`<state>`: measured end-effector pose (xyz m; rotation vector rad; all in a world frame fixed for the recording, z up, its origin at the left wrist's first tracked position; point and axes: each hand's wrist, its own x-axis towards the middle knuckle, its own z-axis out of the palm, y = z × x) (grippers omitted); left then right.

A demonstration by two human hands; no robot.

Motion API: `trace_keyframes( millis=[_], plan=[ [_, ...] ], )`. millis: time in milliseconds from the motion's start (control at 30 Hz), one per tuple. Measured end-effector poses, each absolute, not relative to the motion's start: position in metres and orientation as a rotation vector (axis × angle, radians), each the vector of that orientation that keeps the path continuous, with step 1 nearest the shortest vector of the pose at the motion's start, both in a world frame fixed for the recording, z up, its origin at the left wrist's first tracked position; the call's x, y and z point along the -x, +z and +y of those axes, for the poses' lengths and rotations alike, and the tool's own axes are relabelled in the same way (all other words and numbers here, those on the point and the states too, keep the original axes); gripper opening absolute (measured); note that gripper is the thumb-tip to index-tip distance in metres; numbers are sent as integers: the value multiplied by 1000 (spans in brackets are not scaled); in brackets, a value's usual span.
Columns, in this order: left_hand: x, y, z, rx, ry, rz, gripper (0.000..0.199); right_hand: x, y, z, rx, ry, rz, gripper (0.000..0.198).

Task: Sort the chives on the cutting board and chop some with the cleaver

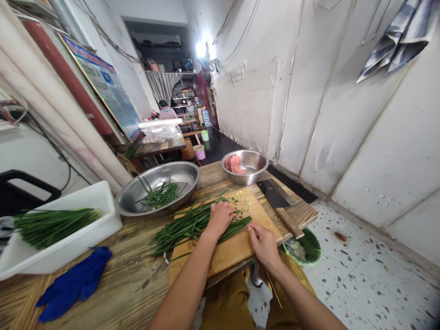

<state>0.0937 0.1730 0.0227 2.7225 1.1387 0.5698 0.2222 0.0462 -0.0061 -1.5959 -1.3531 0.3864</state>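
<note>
Long green chives point(192, 224) lie in a bundle across a wooden cutting board point(223, 261). My left hand point(222, 219) presses down over the bundle, its fingers curled round the stalks. Just right of the cut ends, my right hand point(263, 243) is closed in a pinch; what it grips is too small to make out. A thin tan strand point(274, 288) hangs below that hand, its upper end hidden. Small pale green trimmings point(243, 201) are scattered on the board's far part. A cleaver point(275, 195) lies to the right, its wooden handle toward me.
A steel basin point(125, 206) holds more chives; a smaller bowl point(252, 178) holds something pink. At left are a white tub point(113, 220) of chives and a blue glove point(74, 282). A green-lined bin point(313, 247) stands below the table's right edge. A person point(167, 112) sits far back.
</note>
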Motion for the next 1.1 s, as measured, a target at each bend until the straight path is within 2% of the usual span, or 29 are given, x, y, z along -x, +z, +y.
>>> trace_keyframes(
  millis=[333,500,767,1100],
  plan=[
    [-98,25,170,-2762,638,1058,18,-222,-3,45,1606,395,-1369,30],
    [-101,21,172,-2327,892,1012,18,-222,-1,45,1606,401,-1374,30],
    [-103,19,174,-1719,808,925,35,-223,-4,45,1598,409,-1386,30],
    [-100,18,176,-1903,825,979,22,-223,-2,45,1603,405,-1393,29]
  ],
)
